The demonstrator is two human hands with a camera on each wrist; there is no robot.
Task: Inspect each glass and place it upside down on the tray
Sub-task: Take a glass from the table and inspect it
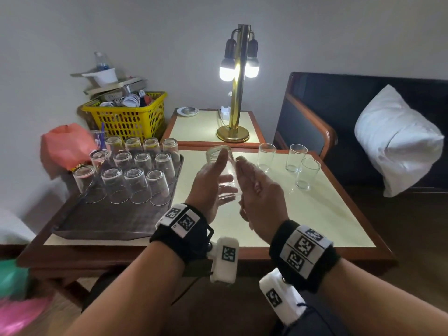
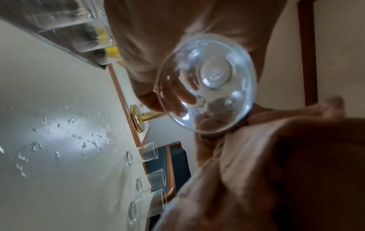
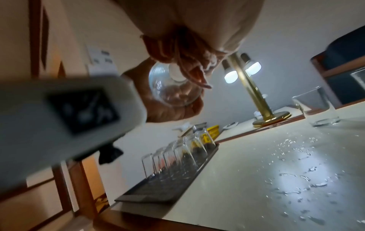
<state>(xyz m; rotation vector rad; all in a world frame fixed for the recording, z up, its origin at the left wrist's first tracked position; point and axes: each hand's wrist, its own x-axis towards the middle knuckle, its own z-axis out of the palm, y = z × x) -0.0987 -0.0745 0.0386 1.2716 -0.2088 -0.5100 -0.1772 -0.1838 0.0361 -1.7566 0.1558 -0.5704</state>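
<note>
Table [image 1: 327, 214] w/ cream top and wood rim is sitting in the middle; water drops [image 3: 292, 184] are lying on its top. Dark tray [image 1: 109, 221] is lying on the table's left side, carrying rows of upside-down glasses [image 1: 135, 185] at its far end. Brass lamp [image 1: 238, 93] w/ two lit bulbs is standing on a smaller table at the far side. Three upright glasses [image 1: 294, 157] are standing on the far right of the table, apart from the tray. Held glass [image 1: 224, 175] is hanging above the table centre, tilted, between both palms. Left hand [image 1: 209, 183] is pressing its left side w/ fingers straight. Right hand [image 1: 258, 187] is pressing the right side, fingers also straight, not wrapped round it.
</note>
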